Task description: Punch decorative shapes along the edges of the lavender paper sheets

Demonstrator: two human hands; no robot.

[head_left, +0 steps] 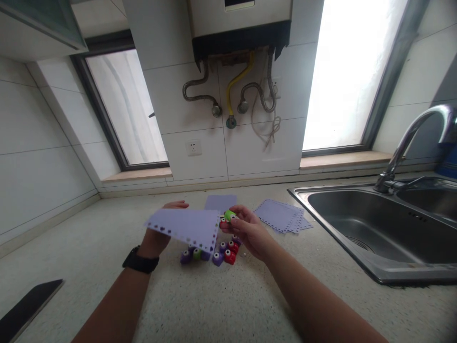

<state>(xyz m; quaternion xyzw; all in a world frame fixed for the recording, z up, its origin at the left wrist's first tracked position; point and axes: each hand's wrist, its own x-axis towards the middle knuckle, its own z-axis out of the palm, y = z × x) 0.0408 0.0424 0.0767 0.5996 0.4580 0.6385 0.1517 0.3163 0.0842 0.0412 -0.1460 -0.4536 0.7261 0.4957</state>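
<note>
My left hand, with a black watch on the wrist, holds a pale purple sheet of paper from beneath; most of its fingers are hidden by it. Small shapes are punched along the sheet's near and right edges. In my right hand is a green craft punch, pinched between thumb and fingers at the sheet's right edge. A red craft punch shows just below it, and I cannot tell whether the hand touches it. Under the sheet stand several purple and red craft punches, plus a green one.
Behind my hands lies a plain purple sheet. To the right, several edge-punched sheets overlap on the speckled counter. A steel sink with a faucet is farther right. A dark flat object lies at lower left.
</note>
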